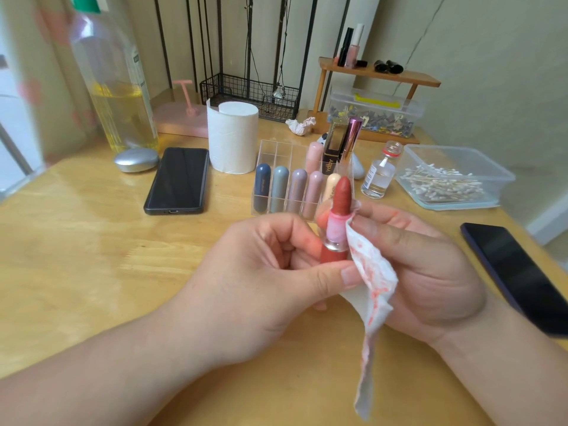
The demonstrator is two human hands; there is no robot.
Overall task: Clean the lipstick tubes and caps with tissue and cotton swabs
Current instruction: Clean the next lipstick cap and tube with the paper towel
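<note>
The left hand (261, 265) is pinching the lipstick (341, 196) at its base, long axis pointing to 12 o'clock. The right hand (430, 272) fingers (396, 238) are pinching the tissue (375, 278) against it from 3 o'clock.

I count two phones (176, 179), one paper roll (232, 136), eight capped lipsticks (280, 189) in one clear organizer (270, 149), one open lipstick (341, 195), one stained tissue (373, 281), one crumpled tissue (301, 125), one big bottle (116, 96), one small bottle (378, 176) and two plastic boxes (445, 149); the cotton swabs (442, 182) are too many to count.
</note>
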